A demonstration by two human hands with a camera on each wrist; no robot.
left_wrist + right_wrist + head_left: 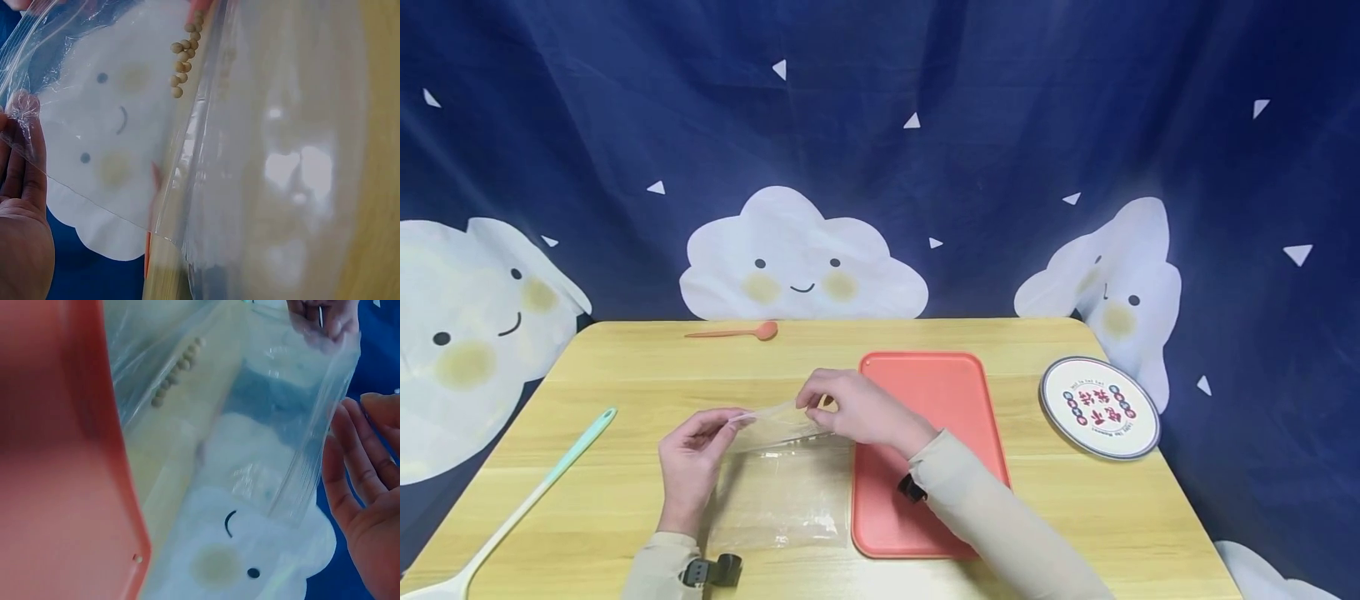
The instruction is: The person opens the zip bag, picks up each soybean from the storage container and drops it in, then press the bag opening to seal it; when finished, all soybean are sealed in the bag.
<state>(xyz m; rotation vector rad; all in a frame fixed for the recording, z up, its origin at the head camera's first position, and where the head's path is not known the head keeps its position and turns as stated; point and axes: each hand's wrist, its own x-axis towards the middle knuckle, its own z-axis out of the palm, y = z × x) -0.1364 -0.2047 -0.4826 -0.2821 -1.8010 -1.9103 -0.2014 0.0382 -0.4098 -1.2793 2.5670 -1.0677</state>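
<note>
A clear zip-top plastic bag point(782, 500) lies partly on the table with its mouth lifted. At the mouth's left end, my left hand point(694, 454) pinches the film between thumb and fingers. My right hand point(861, 408) reaches over the red tray point(928, 500) and pinches the mouth's edge further right. In the right wrist view, fingertips of that hand point(369, 462) meet the zip strip. Several small round beige beans point(184, 62) show through the film in both wrist views, lined up along a fold.
A long white-and-green ladle point(535, 492) lies along the left side, its bowl cut off by the frame. An orange spoon point(763, 331) rests at the back edge. On the right sits a white plate point(1101, 408) with printed lettering. Behind the table hangs a blue cloud curtain point(850, 125).
</note>
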